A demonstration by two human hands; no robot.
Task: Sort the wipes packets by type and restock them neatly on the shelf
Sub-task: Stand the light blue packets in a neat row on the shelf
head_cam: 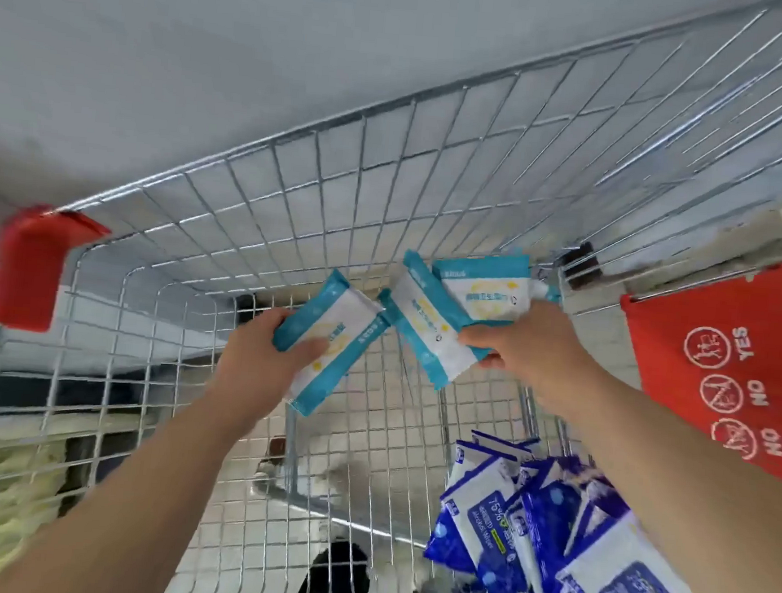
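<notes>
Dark-blue packets (548, 533) low | hands: left (258, 356) grips teal packet (329, 343) | right (525, 349) two (453, 320)

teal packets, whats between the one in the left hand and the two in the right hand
In the head view nothing solid: the teal packet in the left hand and the two in the right hand are split by a narrow gap showing only the cart's wire mesh behind.

- Cart's wire walls (227, 218) close off the far and left sides.
- Dark blue packets (544, 519) crowd the near right corner.
- Basket floor (367, 458) lies bare at centre and left.
</notes>
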